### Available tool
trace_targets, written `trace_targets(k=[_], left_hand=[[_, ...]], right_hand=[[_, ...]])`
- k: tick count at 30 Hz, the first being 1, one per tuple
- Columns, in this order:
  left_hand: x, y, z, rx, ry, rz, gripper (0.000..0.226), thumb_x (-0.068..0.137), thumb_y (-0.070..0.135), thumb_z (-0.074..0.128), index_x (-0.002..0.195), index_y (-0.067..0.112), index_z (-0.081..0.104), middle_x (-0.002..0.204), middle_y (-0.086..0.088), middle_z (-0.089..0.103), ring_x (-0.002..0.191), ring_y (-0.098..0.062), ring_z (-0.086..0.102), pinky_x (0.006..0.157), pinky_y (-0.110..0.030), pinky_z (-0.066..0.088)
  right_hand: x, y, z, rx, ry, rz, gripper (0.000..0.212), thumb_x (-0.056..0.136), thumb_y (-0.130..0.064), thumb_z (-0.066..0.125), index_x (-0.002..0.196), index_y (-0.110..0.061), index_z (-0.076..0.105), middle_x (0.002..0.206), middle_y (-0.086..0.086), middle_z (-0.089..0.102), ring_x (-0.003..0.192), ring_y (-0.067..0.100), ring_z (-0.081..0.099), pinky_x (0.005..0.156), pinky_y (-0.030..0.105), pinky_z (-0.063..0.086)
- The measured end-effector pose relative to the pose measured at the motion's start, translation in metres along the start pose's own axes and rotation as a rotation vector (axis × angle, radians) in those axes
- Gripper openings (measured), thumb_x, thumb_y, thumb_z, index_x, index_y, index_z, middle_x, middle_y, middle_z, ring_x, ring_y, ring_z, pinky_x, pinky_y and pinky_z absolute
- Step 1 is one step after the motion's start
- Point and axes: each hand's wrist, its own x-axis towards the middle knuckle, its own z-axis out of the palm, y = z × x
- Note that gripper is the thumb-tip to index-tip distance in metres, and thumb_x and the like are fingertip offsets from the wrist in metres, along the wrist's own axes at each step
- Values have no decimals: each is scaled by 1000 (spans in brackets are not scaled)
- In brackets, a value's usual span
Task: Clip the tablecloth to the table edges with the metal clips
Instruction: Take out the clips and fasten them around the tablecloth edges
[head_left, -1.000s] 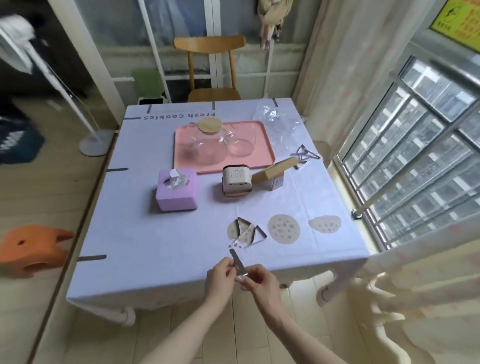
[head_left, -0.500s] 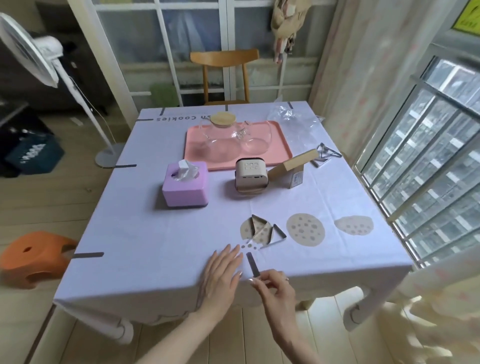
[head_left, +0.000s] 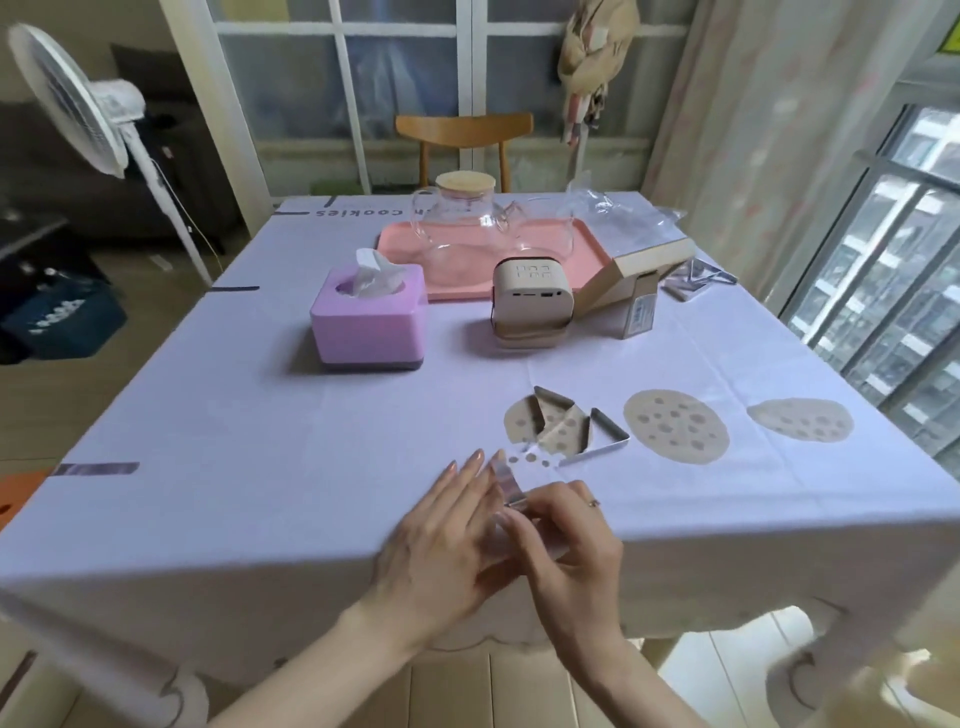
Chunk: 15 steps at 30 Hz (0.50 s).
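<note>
Pushing a clip (head_left: 506, 486) onto the near edge of the tablecloth (head_left: 260, 441); a second ago both hands held it in the air, short of the edge; left hand (head_left: 447, 525) now lies flat, fingers straight, pressing the cloth beside the clip; right hand (head_left: 566, 545) pinches the clip, fingers curled; hands touching; how far it is seated, can't tell; this edge looks nearly fixed; spare clips (head_left: 597, 441) lie just beyond; side clip (head_left: 96, 468) already on.
</note>
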Motion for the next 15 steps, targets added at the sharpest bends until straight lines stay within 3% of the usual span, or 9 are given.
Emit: trace_targets(k=[4,6,11,15], left_hand=[[0,-2,7,75,65,54,55,87,43,44,121,0,53,128,-13,59,117,-25,57,103,-33,36],[0,-2,9,91,38,50,55,86,43,44,117,0,61,127,-13,60,117,-25,58,102,-32,40],[2,-4,9,120,-20,51,56,83,46,41,117,10,65,127,-6,60,118,-21,57,97,-30,45],[2,2,-3,32,-28,-62,63,75,60,47,124,23,58,126,8,61,122,-11,53,91,-24,47]], right_hand=[[-2,8,6,-35,75,-123,24,84,-28,64,65,-13,59,66,-19,54,63,10,48,60,21,41],[-1,11,8,-81,110,-156,27,83,-30,64,64,-12,60,62,-12,58,60,11,48,58,23,41],[4,9,13,-105,169,-133,32,80,-40,62,63,-14,59,64,-8,56,56,10,49,56,25,44],[4,7,12,-20,102,-86,28,78,-48,61,65,-23,58,60,-11,56,55,12,52,56,32,45]])
